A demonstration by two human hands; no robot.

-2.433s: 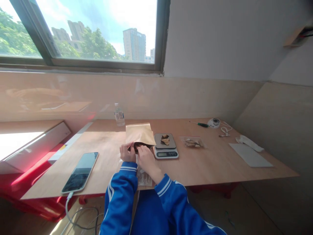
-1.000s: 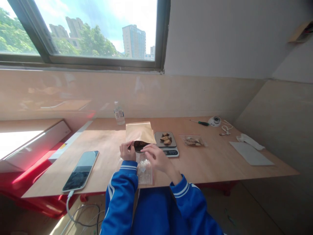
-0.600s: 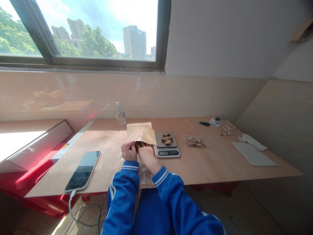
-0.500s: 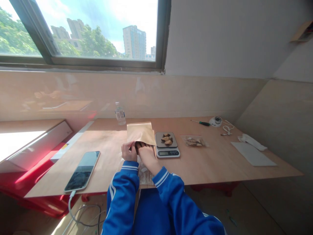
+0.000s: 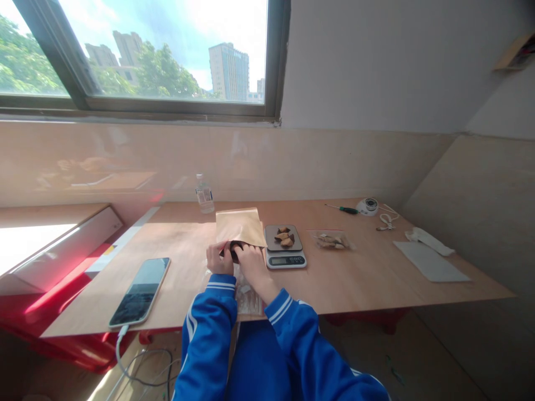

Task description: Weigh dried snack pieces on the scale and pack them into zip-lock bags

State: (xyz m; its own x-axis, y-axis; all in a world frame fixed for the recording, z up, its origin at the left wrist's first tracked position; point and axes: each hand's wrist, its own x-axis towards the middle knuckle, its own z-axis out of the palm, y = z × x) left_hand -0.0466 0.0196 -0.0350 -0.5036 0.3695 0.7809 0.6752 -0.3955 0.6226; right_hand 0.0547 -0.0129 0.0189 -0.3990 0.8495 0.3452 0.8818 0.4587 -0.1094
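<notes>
A brown paper pouch (image 5: 239, 225) lies on the wooden table (image 5: 355, 278) with its open mouth toward me. My left hand (image 5: 217, 259) pinches the left edge of that mouth. My right hand (image 5: 249, 259) has its fingertips inside the opening, fingers curled; what they hold is hidden. Just right of the pouch a small digital scale (image 5: 285, 247) carries a few brown and tan pieces (image 5: 285, 236). A clear plastic bag (image 5: 247, 295) lies under my wrists at the table's near edge.
A phone (image 5: 140, 292) on a cable lies at the left. A small bottle (image 5: 204, 195) stands behind the pouch. A clear bag of pieces (image 5: 331, 240), a screwdriver (image 5: 343, 209), a round white device (image 5: 369, 206), a white sheet (image 5: 430, 268) lie to the right.
One second ago my right hand hovered over the clear bag beside the scale. It has since gone back into the pouch's mouth. My left hand has kept its hold.
</notes>
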